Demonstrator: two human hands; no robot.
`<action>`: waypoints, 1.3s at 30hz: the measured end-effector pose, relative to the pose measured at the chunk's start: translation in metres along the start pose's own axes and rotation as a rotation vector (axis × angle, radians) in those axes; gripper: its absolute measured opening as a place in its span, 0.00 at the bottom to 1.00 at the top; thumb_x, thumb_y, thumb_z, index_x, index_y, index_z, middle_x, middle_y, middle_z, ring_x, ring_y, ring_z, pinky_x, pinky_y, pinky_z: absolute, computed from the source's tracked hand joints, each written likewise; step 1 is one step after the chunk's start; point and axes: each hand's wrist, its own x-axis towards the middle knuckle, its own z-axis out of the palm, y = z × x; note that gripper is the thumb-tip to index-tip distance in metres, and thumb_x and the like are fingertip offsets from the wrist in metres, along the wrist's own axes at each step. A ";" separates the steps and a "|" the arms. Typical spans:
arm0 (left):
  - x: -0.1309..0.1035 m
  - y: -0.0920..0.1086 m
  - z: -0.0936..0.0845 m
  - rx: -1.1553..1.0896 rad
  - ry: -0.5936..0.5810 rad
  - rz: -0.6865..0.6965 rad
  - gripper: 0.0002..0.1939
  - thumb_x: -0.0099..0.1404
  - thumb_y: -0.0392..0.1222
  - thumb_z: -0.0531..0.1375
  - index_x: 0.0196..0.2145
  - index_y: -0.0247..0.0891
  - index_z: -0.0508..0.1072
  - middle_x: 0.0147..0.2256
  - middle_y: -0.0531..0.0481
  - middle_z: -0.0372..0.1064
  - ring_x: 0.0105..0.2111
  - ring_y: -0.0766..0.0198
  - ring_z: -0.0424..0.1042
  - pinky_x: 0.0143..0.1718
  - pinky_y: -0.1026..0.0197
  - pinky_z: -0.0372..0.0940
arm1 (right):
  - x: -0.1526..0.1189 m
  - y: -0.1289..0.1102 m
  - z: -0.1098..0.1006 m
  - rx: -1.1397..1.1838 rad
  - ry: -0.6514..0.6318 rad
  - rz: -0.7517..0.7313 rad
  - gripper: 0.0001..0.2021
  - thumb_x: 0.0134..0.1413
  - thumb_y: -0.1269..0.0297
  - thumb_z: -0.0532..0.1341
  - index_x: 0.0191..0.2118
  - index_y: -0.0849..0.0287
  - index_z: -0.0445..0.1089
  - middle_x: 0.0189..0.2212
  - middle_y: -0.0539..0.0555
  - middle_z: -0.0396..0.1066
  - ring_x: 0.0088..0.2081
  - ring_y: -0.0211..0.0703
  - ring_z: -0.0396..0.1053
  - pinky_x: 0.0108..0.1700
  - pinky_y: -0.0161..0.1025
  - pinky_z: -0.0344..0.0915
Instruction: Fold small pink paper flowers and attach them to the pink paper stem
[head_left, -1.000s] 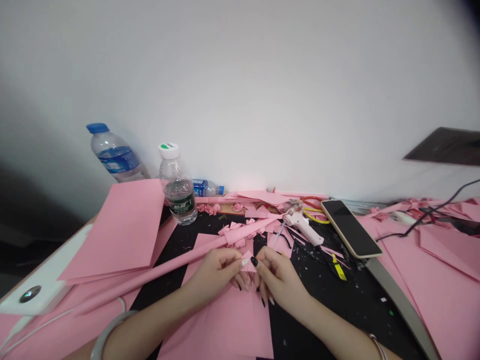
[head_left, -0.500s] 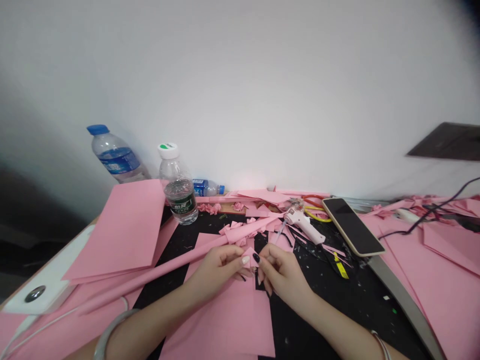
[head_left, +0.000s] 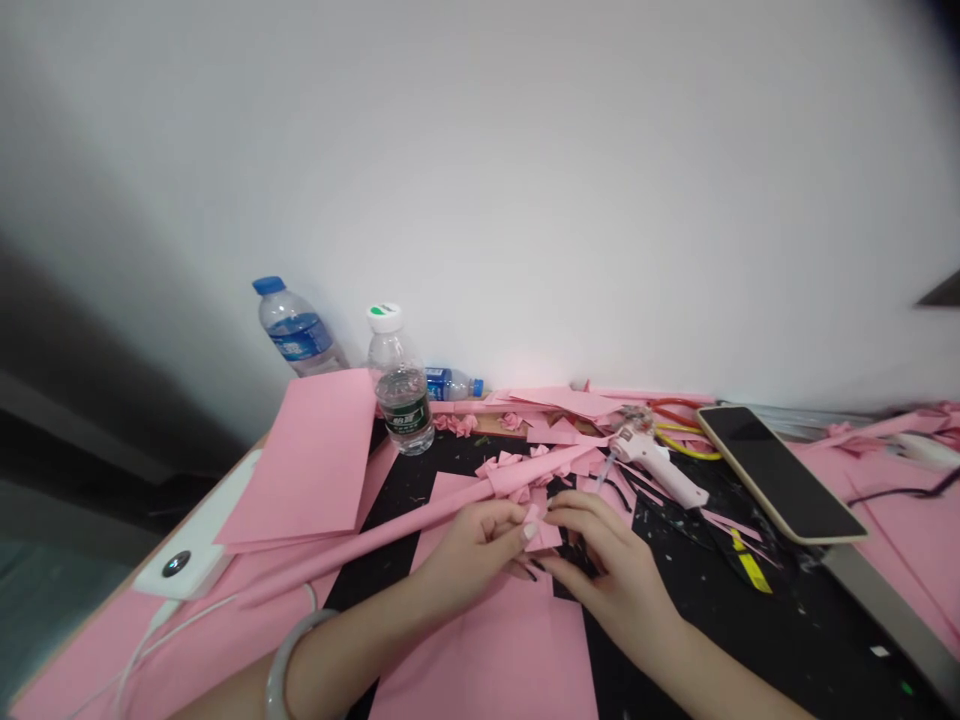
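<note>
A small folded pink paper piece [head_left: 541,530] is pinched between the thumb and fingers of my left hand [head_left: 480,550]. My right hand [head_left: 611,565] is at the piece's right side, its fingers parted around the edge, thumb low and index finger high. Whether its fingertips grip the paper is hard to tell. Beneath both hands lie flat pink sheets [head_left: 487,655] on the black mat. Just beyond them a long rolled pink paper tube [head_left: 405,522] slants across, with small folded pink pieces [head_left: 510,462] beside its far end.
A glue gun [head_left: 660,465] and a phone [head_left: 780,472] lie to the right. Upright bottles [head_left: 405,400] stand at the back left, near stacked pink sheets [head_left: 307,460]. A white power strip [head_left: 195,540] with a cable is at the left edge.
The view has turned, so the scene sits further right. My right hand's fingers have spread from their closed pinch, while my left hand keeps hold of the folded piece.
</note>
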 end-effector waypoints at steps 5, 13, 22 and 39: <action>0.000 -0.004 -0.001 -0.008 -0.004 -0.040 0.21 0.55 0.57 0.64 0.29 0.35 0.69 0.27 0.49 0.73 0.29 0.58 0.77 0.34 0.57 0.70 | -0.001 0.004 0.001 -0.034 0.043 -0.059 0.04 0.58 0.68 0.61 0.37 0.55 0.74 0.41 0.58 0.75 0.41 0.47 0.75 0.43 0.40 0.73; 0.000 -0.003 -0.002 -0.057 -0.028 -0.096 0.23 0.52 0.58 0.66 0.31 0.34 0.69 0.32 0.45 0.75 0.33 0.54 0.78 0.33 0.59 0.70 | -0.001 -0.002 -0.001 -0.072 0.078 -0.073 0.08 0.58 0.72 0.59 0.28 0.57 0.70 0.38 0.58 0.75 0.37 0.44 0.73 0.38 0.39 0.71; -0.002 -0.002 -0.001 -0.043 0.003 -0.076 0.19 0.55 0.55 0.65 0.30 0.34 0.71 0.26 0.50 0.72 0.30 0.58 0.76 0.34 0.57 0.71 | 0.001 -0.002 0.000 0.034 -0.014 -0.035 0.10 0.62 0.69 0.55 0.29 0.56 0.68 0.35 0.56 0.71 0.37 0.42 0.72 0.37 0.36 0.70; -0.005 -0.003 0.000 0.057 -0.053 -0.023 0.12 0.63 0.48 0.59 0.30 0.35 0.70 0.28 0.49 0.73 0.29 0.60 0.76 0.36 0.55 0.72 | -0.004 0.003 0.007 0.282 -0.144 0.361 0.07 0.59 0.69 0.56 0.29 0.57 0.62 0.28 0.51 0.65 0.27 0.38 0.64 0.27 0.34 0.62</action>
